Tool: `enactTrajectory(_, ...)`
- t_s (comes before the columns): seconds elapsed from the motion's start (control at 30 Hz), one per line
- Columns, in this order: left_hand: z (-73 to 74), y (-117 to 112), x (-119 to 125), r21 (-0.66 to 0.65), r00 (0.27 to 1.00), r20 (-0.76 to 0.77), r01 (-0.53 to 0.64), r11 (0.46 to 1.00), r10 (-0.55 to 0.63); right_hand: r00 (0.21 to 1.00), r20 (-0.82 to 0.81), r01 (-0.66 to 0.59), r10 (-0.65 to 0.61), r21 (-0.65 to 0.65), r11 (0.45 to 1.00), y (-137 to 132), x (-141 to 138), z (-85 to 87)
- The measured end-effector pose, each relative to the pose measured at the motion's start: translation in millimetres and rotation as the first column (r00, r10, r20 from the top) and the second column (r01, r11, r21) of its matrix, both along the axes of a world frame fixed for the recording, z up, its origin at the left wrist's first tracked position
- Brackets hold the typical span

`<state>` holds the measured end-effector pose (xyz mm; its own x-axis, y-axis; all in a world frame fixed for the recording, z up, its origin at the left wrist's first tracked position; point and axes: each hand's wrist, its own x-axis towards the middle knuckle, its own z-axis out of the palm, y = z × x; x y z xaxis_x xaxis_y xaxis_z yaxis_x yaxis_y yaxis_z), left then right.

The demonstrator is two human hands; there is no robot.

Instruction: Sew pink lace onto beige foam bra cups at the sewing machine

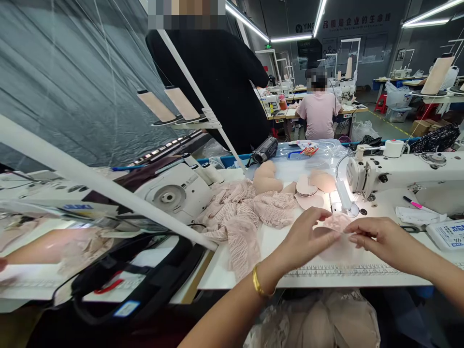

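A small pale pink piece of lace fabric [336,222] is held up between my hands, just in front of the sewing machine's needle area. My left hand [306,233], with a gold bangle at the wrist, pinches its left edge between thumb and fingers. Fingers of my right hand [377,233] are pressed together on its right edge. Under the hands, a thin sheer part hangs towards the ruler strip [362,269] on the table edge. The white sewing machine [409,169] stands just beyond, its lamp lighting the work spot.
Crumpled pink lace [241,212] lies left of my hands, with beige foam cups [266,178] and stacked round pieces [306,186] behind. A slanting white pole [108,181] crosses the left. A person in black [210,77] stands behind the table. A bag of cups [319,321] sits below.
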<state>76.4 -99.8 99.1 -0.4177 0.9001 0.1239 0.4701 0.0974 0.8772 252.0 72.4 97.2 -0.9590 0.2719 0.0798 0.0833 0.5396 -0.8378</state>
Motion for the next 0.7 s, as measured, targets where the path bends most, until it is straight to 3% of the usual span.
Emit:
enactTrajectory(0.1, 14.4, -11, 19, 0.062, 0.983, -0.015, 0.185, 0.981, -0.184, 0.971, 0.055, -0.237, 0.233, 0.087, 0.968, -8, 2, 41.8)
enactTrajectory(0.2, 25.2, -8, 27, 0.054, 0.894, 0.187, 0.405, 0.913, -0.407, 0.9, 0.148, -0.428, 0.41, 0.124, 0.895, -17, 0, 73.9)
enactTrajectory(0.27, 27.3, -3, 26, 0.049, 0.828, 0.285, 0.49, 0.87, -0.483, 0.858, 0.229, -0.503, 0.461, 0.184, 0.845, -19, -2, 88.2)
enactTrajectory(0.37, 23.1, 2, 22, 0.048, 0.81, 0.309, 0.511, 0.858, -0.499, 0.858, 0.283, -0.5, 0.428, 0.274, 0.821, -16, 0, 97.2)
enactTrajectory(0.5, 16.0, 2, 13, 0.017, 0.823, 0.34, 0.478, 0.878, -0.455, 0.925, 0.182, -0.379, 0.333, 0.469, 0.798, -9, 3, 89.4)
enactTrajectory(0.57, 16.0, 1, 5, 0.027, 0.919, 0.183, 0.352, 0.936, -0.35, 0.963, 0.025, -0.219, 0.269, 0.651, 0.726, -10, 3, 79.9)
enactTrajectory(0.63, 16.5, 2, -5, 0.092, 0.968, -0.175, 0.197, 0.976, -0.179, 0.947, -0.197, -0.002, 0.252, 0.785, 0.62, -12, -2, 66.3)
enactTrajectory(0.67, 15.8, 2, -11, 0.14, 0.918, -0.386, 0.157, 0.978, -0.092, 0.912, -0.311, 0.107, 0.268, 0.81, 0.576, -13, -5, 57.3)
enactTrajectory(0.7, 13.7, 3, -16, 0.183, 0.813, -0.582, 0.152, 0.971, -0.017, 0.863, -0.411, 0.201, 0.293, 0.813, 0.547, -12, -9, 46.3)
